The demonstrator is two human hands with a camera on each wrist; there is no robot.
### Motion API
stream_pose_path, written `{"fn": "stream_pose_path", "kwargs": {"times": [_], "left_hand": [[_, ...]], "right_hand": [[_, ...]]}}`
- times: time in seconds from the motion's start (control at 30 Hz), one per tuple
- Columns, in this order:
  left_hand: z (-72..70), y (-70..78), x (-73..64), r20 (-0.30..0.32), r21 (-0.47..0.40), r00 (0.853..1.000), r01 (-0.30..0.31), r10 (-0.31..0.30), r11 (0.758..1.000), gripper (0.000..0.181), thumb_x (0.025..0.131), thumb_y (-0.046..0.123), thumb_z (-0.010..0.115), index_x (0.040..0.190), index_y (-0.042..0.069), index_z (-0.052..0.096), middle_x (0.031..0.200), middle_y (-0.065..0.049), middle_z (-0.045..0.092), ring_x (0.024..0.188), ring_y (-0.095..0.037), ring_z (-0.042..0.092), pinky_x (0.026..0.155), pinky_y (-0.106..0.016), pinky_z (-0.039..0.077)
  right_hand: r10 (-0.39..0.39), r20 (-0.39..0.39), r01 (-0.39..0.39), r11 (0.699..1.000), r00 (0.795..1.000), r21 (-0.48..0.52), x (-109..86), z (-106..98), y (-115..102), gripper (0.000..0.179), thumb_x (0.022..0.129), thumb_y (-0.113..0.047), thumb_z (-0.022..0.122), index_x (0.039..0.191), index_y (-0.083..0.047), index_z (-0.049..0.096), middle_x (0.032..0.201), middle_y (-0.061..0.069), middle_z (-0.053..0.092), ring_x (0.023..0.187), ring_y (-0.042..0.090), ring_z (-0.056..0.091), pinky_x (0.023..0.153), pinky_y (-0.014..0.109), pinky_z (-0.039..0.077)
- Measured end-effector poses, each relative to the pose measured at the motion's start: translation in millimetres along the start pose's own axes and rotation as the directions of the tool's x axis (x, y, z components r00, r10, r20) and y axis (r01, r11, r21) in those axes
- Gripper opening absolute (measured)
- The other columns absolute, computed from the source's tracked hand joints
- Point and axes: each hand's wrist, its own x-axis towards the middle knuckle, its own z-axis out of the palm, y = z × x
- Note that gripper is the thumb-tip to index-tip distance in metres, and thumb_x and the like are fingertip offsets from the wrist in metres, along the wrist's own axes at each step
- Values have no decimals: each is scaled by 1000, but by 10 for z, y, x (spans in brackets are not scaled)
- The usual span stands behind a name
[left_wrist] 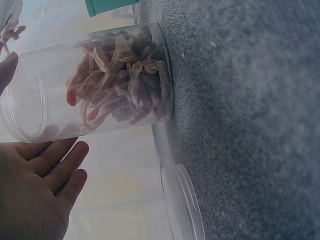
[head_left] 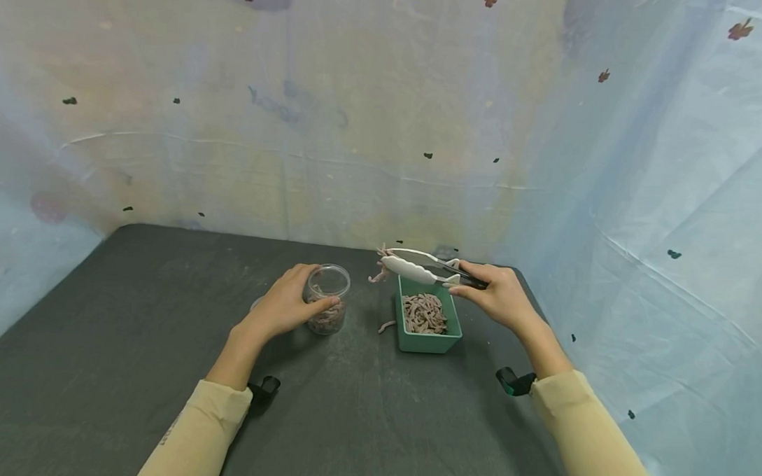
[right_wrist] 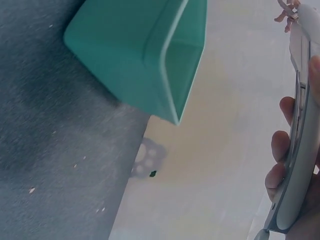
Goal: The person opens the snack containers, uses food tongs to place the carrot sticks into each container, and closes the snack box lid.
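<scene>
My left hand (head_left: 288, 301) holds a clear plastic jar (head_left: 329, 282) near its open rim, thumb on one side and fingers on the other. Pinkish-brown strips (left_wrist: 120, 80) fill the lower part of the jar, which stands upright on the table. In my right hand (head_left: 495, 294) is a pair of tongs (head_left: 411, 270) with white heads and dark handles. A few strips (head_left: 383, 260) hang from the tongs' tips, above and left of a green box (head_left: 428, 343). That box holds a heap of the same strips (head_left: 424, 313).
One loose strip (head_left: 387, 326) lies on the dark table (head_left: 362, 419) against the box's left side. A clear round lid (left_wrist: 182, 205) rests on the table beside the jar, mostly hidden by my left hand in the head view. Plastic sheeting (head_left: 360, 125) hangs behind the table.
</scene>
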Motion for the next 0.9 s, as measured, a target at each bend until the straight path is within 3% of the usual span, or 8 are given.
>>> {"fn": "stream_pose_path", "kwargs": {"times": [0.13,0.3,0.5,0.73,0.9], "left_hand": [[3,1,1,3,-3,1000,3,-3,1000,90,95,63,67,159,8,38,159,-21,39,145,-44,39,112,-67,39],[1,4,-1,5,-7,1000,4,-4,1000,90,95,63,68,159,7,38,159,-21,39,145,-44,40,111,-67,39],[-9,3,1,3,4,1000,0,0,1000,90,95,63,67,159,7,38,158,-21,40,144,-44,41,111,-66,40],[-6,5,1,4,4,1000,-4,4,1000,90,95,63,67,158,6,39,158,-22,40,145,-45,40,111,-67,39],[-5,2,4,2,5,1000,-2,2,1000,91,95,64,67,159,6,38,159,-22,39,145,-45,40,112,-67,39]], "right_hand": [[-5,16,5,1000,1000,4,71,18,-44,61,86,-17,87,140,1,64,114,19,76,50,5,33,54,28,38],[-1,36,0,1000,999,14,158,45,-104,62,87,-19,86,141,0,63,123,21,73,54,8,38,57,29,38],[-25,40,23,998,999,51,275,94,-182,62,86,-15,87,141,0,63,116,20,75,56,10,45,56,28,39],[-36,71,33,998,997,50,387,166,-277,62,87,-20,86,142,-1,62,121,21,74,54,9,40,54,28,36],[-49,91,45,998,995,42,465,240,-335,62,87,-19,86,142,-2,63,125,20,72,63,14,50,58,30,39]]}}
